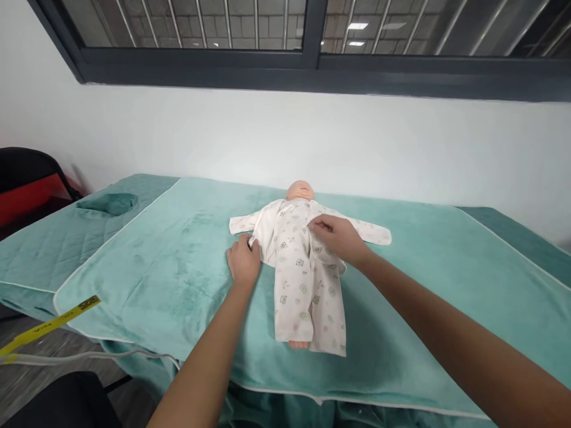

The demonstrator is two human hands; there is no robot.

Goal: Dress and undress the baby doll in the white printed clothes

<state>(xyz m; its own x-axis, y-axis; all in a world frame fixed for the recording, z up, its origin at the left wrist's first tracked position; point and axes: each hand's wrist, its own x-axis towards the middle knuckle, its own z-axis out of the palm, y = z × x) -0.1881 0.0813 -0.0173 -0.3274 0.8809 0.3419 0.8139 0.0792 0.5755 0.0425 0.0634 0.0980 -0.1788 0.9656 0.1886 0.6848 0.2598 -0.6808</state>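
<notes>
A baby doll point(300, 190) lies on its back, its head toward the wall and one foot showing below a trouser leg. It is dressed in a white printed baby shirt point(266, 229) with sleeves spread to both sides, and matching baby trousers point(294, 297). At the shirt's lower left edge, my left hand point(244, 260) is closed, thumb and fingers pinching the cloth. My right hand point(339, 236) is closed over the doll's right-hand side at chest height, fingertips pinched on the shirt; the exact fold between them is hidden.
A green padded cover point(178, 285) spreads over the bed beneath the doll. To the left, the bed has a face hole point(107, 204). A yellow tag point(53, 324) and a pale cable point(102, 355) hang at the front left. Behind stands a white wall point(285, 137) under a barred window.
</notes>
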